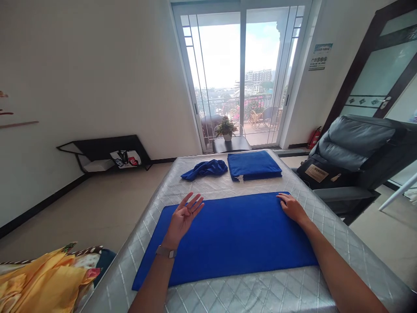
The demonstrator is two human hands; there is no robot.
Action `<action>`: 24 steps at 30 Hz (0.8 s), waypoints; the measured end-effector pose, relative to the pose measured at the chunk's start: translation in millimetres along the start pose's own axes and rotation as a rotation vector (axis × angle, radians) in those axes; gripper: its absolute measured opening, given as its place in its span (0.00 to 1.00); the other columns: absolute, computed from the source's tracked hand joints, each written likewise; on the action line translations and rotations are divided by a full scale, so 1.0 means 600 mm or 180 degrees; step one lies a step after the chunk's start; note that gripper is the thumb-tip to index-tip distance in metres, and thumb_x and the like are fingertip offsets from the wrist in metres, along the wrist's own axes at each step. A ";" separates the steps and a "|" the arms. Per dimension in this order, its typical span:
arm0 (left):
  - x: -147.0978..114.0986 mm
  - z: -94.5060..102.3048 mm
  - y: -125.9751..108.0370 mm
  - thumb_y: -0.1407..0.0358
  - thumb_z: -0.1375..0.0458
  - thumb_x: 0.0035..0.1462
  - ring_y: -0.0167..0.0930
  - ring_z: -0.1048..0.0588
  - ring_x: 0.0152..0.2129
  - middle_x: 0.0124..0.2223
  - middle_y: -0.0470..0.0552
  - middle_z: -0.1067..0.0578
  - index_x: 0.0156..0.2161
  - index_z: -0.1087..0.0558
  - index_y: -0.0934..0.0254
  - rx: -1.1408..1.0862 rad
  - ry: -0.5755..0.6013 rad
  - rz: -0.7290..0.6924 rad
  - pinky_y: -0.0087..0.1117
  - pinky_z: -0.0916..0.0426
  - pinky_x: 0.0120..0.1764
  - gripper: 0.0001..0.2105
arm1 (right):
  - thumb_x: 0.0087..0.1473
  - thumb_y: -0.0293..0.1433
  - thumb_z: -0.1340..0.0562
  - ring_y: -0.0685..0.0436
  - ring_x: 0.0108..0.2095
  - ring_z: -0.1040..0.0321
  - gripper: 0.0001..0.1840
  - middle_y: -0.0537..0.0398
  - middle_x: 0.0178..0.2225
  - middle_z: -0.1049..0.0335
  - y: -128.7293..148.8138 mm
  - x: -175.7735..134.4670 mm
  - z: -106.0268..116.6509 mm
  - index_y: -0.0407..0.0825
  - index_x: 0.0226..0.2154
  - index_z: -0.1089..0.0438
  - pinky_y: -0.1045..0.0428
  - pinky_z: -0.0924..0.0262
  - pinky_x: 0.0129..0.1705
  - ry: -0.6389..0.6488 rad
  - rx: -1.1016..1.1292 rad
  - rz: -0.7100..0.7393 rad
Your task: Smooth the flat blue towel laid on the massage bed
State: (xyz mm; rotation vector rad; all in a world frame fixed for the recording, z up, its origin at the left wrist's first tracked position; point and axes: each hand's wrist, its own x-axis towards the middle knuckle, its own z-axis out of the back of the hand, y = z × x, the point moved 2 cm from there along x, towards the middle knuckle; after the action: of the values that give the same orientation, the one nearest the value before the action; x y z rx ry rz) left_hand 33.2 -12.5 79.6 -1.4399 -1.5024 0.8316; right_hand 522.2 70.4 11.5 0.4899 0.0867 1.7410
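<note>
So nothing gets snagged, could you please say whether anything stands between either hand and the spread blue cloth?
Nothing visible does: the right hand touches the blue cloth near its far right corner; the left hand appears raised above the cloth.

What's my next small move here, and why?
Probably bring the left hand down onto the far left corner of the flat cloth. The right hand is at the far right corner, while the left looks raised with its fingers apart, leaving the far left corner without a hand on it.
</note>
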 end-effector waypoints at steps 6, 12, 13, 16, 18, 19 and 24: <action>0.001 0.000 0.003 0.82 0.48 0.46 0.42 0.32 0.60 0.58 0.57 0.24 0.61 0.34 0.64 -0.0782 -0.0070 0.0125 0.55 0.48 0.67 0.34 | 0.62 0.31 0.49 0.38 0.59 0.35 0.23 0.44 0.56 0.29 -0.008 -0.001 -0.008 0.46 0.52 0.25 0.42 0.44 0.64 -0.0148 0.0209 0.0092; -0.001 -0.009 -0.002 0.82 0.47 0.48 0.43 0.31 0.60 0.57 0.57 0.24 0.59 0.33 0.62 -0.0853 -0.0129 0.0133 0.55 0.47 0.67 0.32 | 0.62 0.32 0.48 0.37 0.58 0.34 0.21 0.44 0.55 0.28 -0.007 0.000 -0.007 0.48 0.50 0.24 0.40 0.43 0.64 -0.0191 0.0276 0.0164; -0.002 -0.010 -0.003 0.81 0.46 0.50 0.43 0.31 0.60 0.58 0.57 0.24 0.60 0.33 0.62 -0.0840 -0.0125 0.0135 0.55 0.47 0.67 0.30 | 0.62 0.32 0.48 0.37 0.58 0.34 0.21 0.43 0.55 0.28 -0.007 0.000 -0.006 0.48 0.50 0.24 0.40 0.43 0.64 -0.0189 0.0266 0.0165; -0.004 -0.013 -0.003 0.77 0.45 0.56 0.43 0.32 0.60 0.60 0.57 0.26 0.61 0.35 0.61 -0.0753 -0.0084 0.0195 0.55 0.48 0.67 0.27 | 0.62 0.32 0.48 0.37 0.59 0.35 0.22 0.42 0.55 0.28 -0.007 0.000 -0.006 0.46 0.50 0.24 0.40 0.44 0.64 -0.0161 0.0228 0.0168; -0.004 -0.013 0.000 0.76 0.45 0.56 0.43 0.32 0.61 0.61 0.57 0.27 0.61 0.35 0.61 -0.0690 -0.0052 0.0241 0.55 0.48 0.67 0.27 | 0.63 0.32 0.49 0.37 0.59 0.35 0.22 0.42 0.56 0.29 -0.007 0.000 -0.007 0.45 0.51 0.25 0.41 0.45 0.65 -0.0131 0.0183 0.0170; -0.004 -0.012 0.001 0.77 0.45 0.54 0.43 0.32 0.61 0.61 0.57 0.27 0.61 0.35 0.62 -0.0670 -0.0035 0.0252 0.56 0.48 0.67 0.28 | 0.63 0.32 0.49 0.38 0.59 0.35 0.22 0.42 0.56 0.29 -0.006 0.000 -0.008 0.45 0.51 0.25 0.41 0.46 0.65 -0.0117 0.0157 0.0167; 0.001 -0.003 0.012 0.81 0.47 0.46 0.43 0.34 0.62 0.60 0.57 0.27 0.59 0.34 0.63 -0.0604 -0.0037 0.0275 0.54 0.47 0.67 0.33 | 0.63 0.32 0.49 0.38 0.61 0.37 0.22 0.43 0.59 0.32 -0.007 0.000 -0.010 0.45 0.53 0.26 0.42 0.47 0.66 -0.0051 0.0050 0.0097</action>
State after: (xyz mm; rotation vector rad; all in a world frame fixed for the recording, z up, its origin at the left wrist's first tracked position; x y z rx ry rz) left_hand 37.8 -11.2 73.7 -1.6514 -1.5713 0.7662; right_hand 524.1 72.8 4.8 0.5190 0.0820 1.7670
